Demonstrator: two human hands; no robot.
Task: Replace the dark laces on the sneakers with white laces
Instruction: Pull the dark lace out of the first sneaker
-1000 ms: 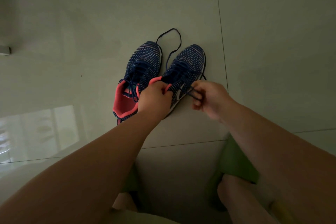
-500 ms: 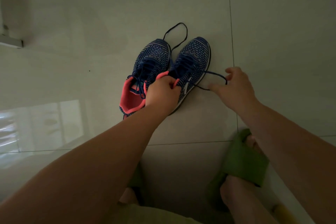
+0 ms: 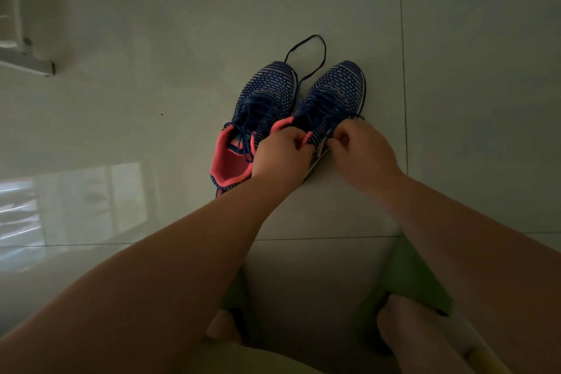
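sneakers [image 3: 291, 118] sitting side by side on floor [image 3: 136, 106] | left hand [image 3: 280, 156] gripping right sneaker's pink collar | right hand [image 3: 361, 153] pinching its dark lace [image 3: 340, 127] | lace loop [image 3: 312, 55] lying beyond toes

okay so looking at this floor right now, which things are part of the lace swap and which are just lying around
Job: right sneaker, left sneaker, dark laces, left hand, right hand.
Lying about: green slippers, white frame at far left. No white laces show.

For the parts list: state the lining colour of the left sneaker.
Coral pink, seen inside the left sneaker collar in the head view.
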